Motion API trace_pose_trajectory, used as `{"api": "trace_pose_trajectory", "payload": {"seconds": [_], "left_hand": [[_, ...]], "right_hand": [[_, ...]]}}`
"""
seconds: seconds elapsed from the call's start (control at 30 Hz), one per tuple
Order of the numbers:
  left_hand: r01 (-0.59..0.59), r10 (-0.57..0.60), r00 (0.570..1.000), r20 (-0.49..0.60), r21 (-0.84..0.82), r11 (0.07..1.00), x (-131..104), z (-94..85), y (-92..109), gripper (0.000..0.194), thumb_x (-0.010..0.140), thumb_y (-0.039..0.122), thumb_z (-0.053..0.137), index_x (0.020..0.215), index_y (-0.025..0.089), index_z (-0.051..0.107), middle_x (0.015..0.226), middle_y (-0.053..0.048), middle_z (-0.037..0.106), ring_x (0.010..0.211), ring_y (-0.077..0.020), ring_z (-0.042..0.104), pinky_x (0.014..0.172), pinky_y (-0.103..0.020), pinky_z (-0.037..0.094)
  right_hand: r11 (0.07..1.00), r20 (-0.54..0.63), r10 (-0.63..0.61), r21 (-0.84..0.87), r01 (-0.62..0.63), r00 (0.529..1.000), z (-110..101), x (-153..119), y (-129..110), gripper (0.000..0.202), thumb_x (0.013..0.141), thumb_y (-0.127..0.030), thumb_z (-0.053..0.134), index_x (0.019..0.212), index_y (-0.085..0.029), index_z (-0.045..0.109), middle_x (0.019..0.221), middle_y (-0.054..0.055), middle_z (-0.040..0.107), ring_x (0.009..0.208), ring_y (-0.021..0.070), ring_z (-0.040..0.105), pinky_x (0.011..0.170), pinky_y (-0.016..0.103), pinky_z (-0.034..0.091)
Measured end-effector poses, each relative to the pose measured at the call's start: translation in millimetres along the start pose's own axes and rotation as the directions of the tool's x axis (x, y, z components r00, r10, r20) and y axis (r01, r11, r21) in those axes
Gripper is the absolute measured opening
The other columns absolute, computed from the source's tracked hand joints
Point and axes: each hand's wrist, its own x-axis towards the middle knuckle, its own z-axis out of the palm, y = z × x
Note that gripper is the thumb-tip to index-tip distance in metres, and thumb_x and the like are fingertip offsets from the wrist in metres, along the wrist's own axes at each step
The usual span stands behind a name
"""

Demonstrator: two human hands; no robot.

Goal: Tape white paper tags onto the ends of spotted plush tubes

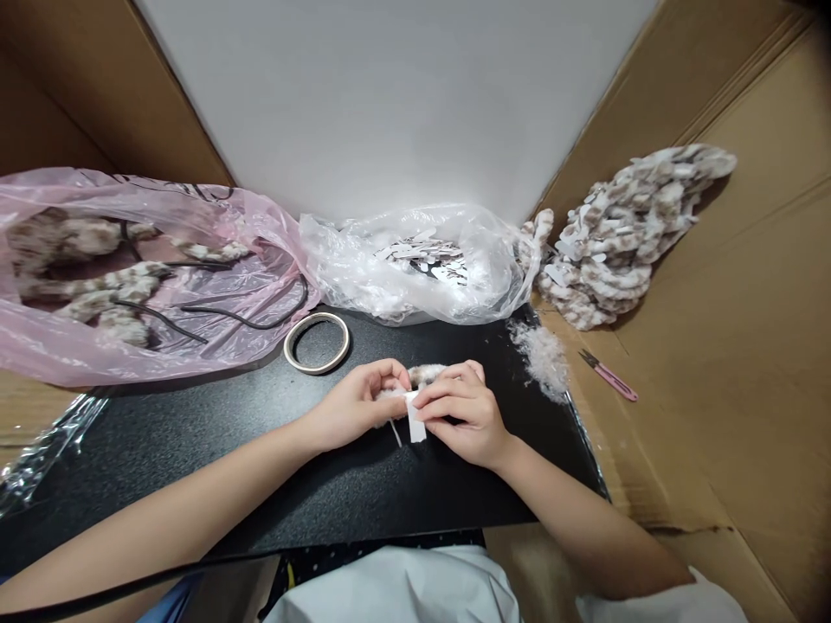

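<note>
A white wall (402, 104) is backing the workspace, brown cardboard (733, 346) is enclosing its sides, and a speckled black bench (195, 415) is carrying the work. Near the front edge, a fluffy piece (427, 375) is lying between the two hands, partly hidden by fingers. The left hand (357, 398) is keeping its grip together on the fluff, thumb against fingertips; the right hand (471, 420) is clamping its grip on a smooth, flat white strip (415, 420) that is hanging toward the wearer. The step in hand seems to be joining or adjusting strip and fluff; the next move is probably calling for a steady left pinch and fine right-finger control.

Behind the left wrist, a stiff, round tape roll (312, 369) is lying flat. A crinkled pink bag (65, 368) is holding mottled plush and dark, bendy cords, while a filmy clear bag (351, 268) is cradling thin white slips (421, 249). To the right, a knobbly plush heap (623, 225) is leaning on cardboard, wispy fibres (544, 359) are clumping below, and slim pink-handled snips (614, 381) are resting just beyond.
</note>
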Motion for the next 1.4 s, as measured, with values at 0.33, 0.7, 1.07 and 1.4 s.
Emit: {"api": "trace_pose_trajectory", "payload": {"seconds": [0.33,0.7,1.07,1.4], "left_hand": [[0.207,-0.2,0.978,0.054,-0.173,0.963,3,-3.9,3,0.031,0.065,0.034,0.078,0.078,0.013,0.059,0.058,0.003,0.054,0.048,-0.0057,0.041,0.044,-0.016,0.021],[-0.25,0.279,0.96,0.01,0.476,0.843,-8,-0.7,8,0.009,0.081,0.023,0.063,0.083,0.014,0.063,0.062,0.004,0.054,0.052,-0.0065,0.044,0.049,-0.016,0.034],[-0.735,0.746,0.423,0.514,0.676,-0.049,-7,-0.1,-12,0.024,0.095,0.01,0.045,0.114,0.009,0.06,0.093,-0.012,0.071,0.085,-0.0184,0.064,0.081,-0.031,0.053],[-0.753,0.712,0.448,0.54,0.657,-0.024,-8,1.3,-16,0.029,0.098,0.011,0.039,0.116,0.012,0.062,0.098,-0.012,0.072,0.084,-0.0197,0.064,0.078,-0.032,0.052]], "right_hand": [[0.998,-0.004,-0.063,0.003,0.063,0.998,-4,-1,3,0.015,0.083,-0.017,0.067,0.073,-0.027,0.069,0.084,-0.007,0.077,0.084,0.0172,0.056,0.081,0.039,0.033],[0.715,0.27,0.397,0.509,-0.48,0.877,-19,5,8,0.026,0.086,-0.034,0.058,0.108,-0.021,0.055,0.098,0.006,0.064,0.083,0.0172,0.062,0.076,0.032,0.049],[0.007,0.69,0.554,0.555,-0.832,0.466,-10,12,0,0.037,0.071,-0.045,0.075,0.087,-0.016,0.057,0.064,0.0,0.067,0.056,0.0146,0.065,0.054,0.025,0.051],[-0.185,0.618,0.672,0.675,-0.714,0.409,-5,12,2,0.044,0.051,-0.016,0.087,0.083,-0.017,0.056,0.067,-0.006,0.063,0.053,0.0065,0.059,0.05,0.017,0.046]]}}
